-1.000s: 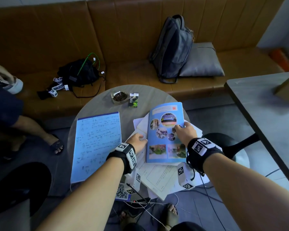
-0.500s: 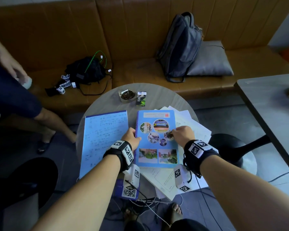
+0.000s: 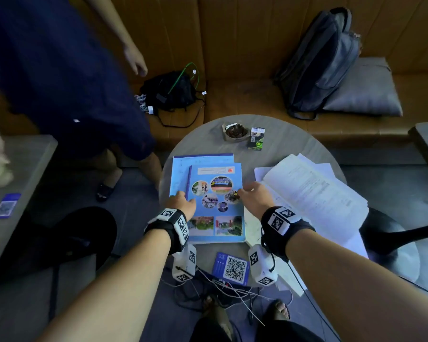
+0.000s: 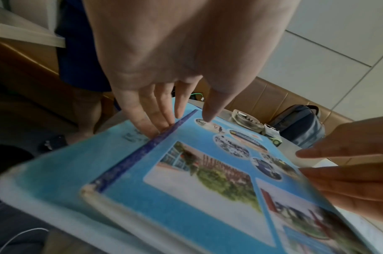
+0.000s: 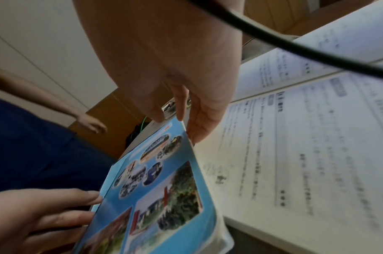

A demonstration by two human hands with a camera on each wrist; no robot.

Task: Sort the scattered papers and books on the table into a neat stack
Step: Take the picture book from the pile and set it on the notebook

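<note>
A blue book with photos on its cover lies flat on a larger light-blue handwritten notebook, on the left part of the round grey table. My left hand has straight fingers against the book's spine edge, one tip on the cover. My right hand touches the book's right edge with loose fingers, thumb over the cover. A messy pile of white printed papers covers the table's right side.
An ashtray and a cigarette pack stand at the table's far edge. A blue QR card and cables lie at the near edge. Another person stands close on the left. A backpack rests on the brown sofa behind.
Both hands carried the blue photo book leftward off the paper pile and laid it on the handwritten notebook. The other person has stepped in closer on the left.
</note>
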